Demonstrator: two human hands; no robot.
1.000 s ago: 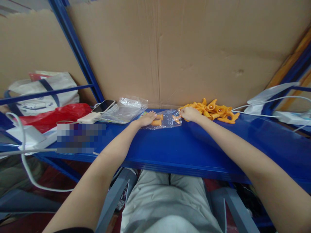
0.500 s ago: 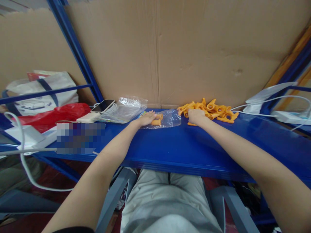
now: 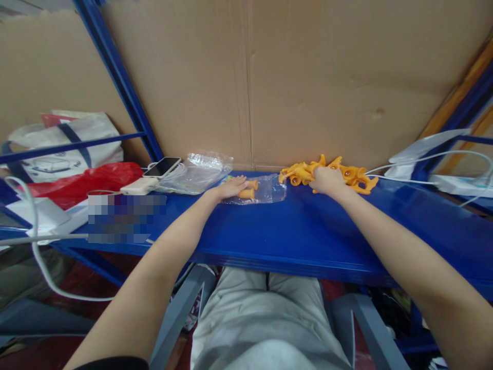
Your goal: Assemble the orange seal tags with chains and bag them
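My left hand (image 3: pixel 231 187) lies flat on a small clear plastic bag (image 3: pixel 269 189) on the blue shelf (image 3: pixel 269 231), pinning it down. Inside the bag, orange plastic parts (image 3: pixel 248 189) show beside my fingers. My right hand (image 3: pixel 327 180) rests on a pile of orange plastic parts (image 3: pixel 356 177) against the cardboard wall, its fingers curled among them. Whether it grips one is hidden by the hand itself.
A stack of clear bags (image 3: pixel 200 172), a phone (image 3: pixel 164 166) and a white power bank (image 3: pixel 140 186) lie to the left. A red bag (image 3: pixel 84 182) and a white tote (image 3: pixel 65 141) stand further left. White cables (image 3: pixel 423 159) run at the right. Cardboard (image 3: pixel 308 77) backs the shelf.
My right hand has left the mouth of the clear bag and moved right onto the orange pile. My left hand has stayed on the bag.
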